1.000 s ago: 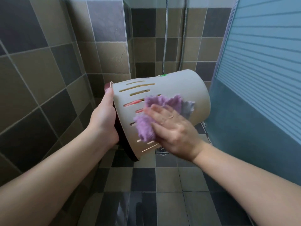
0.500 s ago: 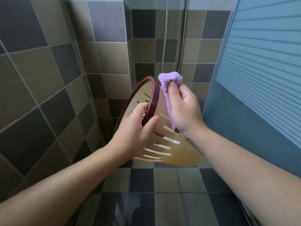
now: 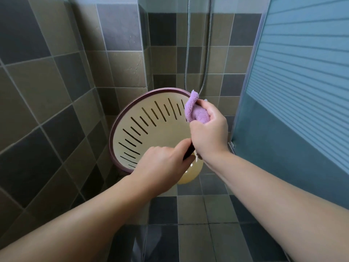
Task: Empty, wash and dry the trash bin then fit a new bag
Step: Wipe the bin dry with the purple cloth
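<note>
home bathroom shower | tiled walls (image 3: 120,31) | shower hose (image 3: 206,53) | glass door (image 3: 302,72)

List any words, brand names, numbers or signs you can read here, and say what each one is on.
None: no readable text shows anywhere in this view.
The bin shows only slots and a dark rim, no label.
The purple cloth, gripped in the right hand, carries no visible tag.
The wall tiles and the striped door panel are unmarked.
</note>
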